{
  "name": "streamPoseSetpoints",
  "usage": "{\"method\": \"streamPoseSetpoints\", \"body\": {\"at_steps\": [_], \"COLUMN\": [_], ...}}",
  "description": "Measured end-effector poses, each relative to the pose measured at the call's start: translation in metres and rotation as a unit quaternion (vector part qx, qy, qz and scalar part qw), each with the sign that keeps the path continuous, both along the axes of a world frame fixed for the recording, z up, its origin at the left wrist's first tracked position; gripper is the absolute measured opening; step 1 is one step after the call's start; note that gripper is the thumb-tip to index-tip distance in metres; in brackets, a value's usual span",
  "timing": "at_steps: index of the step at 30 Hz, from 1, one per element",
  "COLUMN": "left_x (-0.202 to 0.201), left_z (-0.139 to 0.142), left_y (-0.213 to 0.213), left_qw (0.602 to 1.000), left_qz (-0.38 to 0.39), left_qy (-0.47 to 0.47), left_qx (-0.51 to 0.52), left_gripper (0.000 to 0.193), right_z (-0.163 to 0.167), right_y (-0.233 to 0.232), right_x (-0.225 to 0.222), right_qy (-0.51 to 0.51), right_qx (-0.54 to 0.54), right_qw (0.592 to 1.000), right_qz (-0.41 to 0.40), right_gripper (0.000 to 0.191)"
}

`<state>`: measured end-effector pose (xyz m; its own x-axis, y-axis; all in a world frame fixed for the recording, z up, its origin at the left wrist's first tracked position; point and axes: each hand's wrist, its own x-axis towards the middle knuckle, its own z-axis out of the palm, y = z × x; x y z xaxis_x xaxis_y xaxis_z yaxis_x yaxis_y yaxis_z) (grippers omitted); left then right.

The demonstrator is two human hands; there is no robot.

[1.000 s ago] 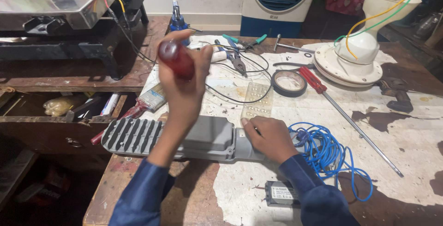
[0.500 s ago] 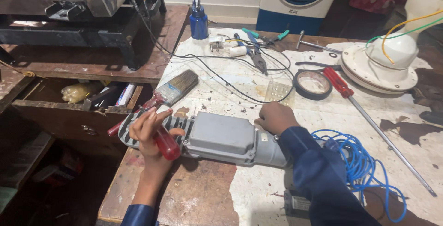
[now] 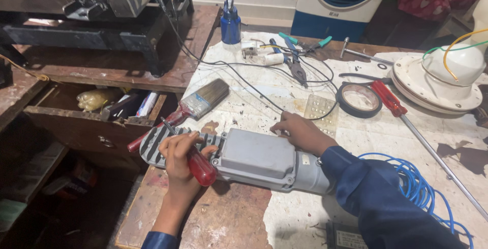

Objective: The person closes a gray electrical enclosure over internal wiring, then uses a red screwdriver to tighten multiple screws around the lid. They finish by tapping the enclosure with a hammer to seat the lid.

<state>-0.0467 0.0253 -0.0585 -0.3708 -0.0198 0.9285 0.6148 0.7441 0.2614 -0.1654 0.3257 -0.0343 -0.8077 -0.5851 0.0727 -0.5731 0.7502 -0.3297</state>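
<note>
A grey metal lamp housing (image 3: 254,158) with a ribbed end lies across the near edge of the workbench (image 3: 239,218). My left hand (image 3: 179,153) grips a red-handled screwdriver (image 3: 195,163), its shaft pointing up and left over the ribbed end. My right hand (image 3: 301,131) rests flat on the far top edge of the housing, fingers spread, in a blue sleeve.
A paintbrush (image 3: 201,101) lies beside the housing. Black tape roll (image 3: 359,99), long red screwdriver (image 3: 401,117), pliers (image 3: 295,63), blue bottle (image 3: 230,23), white fixture (image 3: 442,79) and blue cable coil (image 3: 422,193) are on the bench. An open drawer (image 3: 101,112) sits at left.
My left hand brought the red-handled screwdriver down from above the bench to the ribbed end of the housing. My right hand stayed on the housing. The view shifted slightly.
</note>
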Motion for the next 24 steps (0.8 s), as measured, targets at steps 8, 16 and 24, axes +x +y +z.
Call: {"method": "streamPoseSetpoints", "body": {"at_steps": [8,16,24], "left_x": [0.004,0.007,0.012], "left_z": [0.005,0.010,0.015], "left_y": [0.000,-0.002,-0.001], "left_qw": [1.000,1.000,0.999], "left_qz": [0.000,-0.029,-0.049], "left_qy": [-0.012,-0.009,-0.014], "left_qx": [0.003,0.001,-0.005], "left_gripper": [0.064,0.065,0.061], "right_z": [-0.006,-0.025,-0.026], "right_y": [0.002,0.011,0.014], "right_x": [-0.004,-0.023,-0.021], "right_qy": [-0.007,0.001,0.049], "right_qx": [-0.026,-0.059,-0.043], "right_qw": [0.999,0.998,0.998], "right_qz": [-0.019,-0.020,-0.012], "right_gripper": [0.014,0.026,0.006]}}
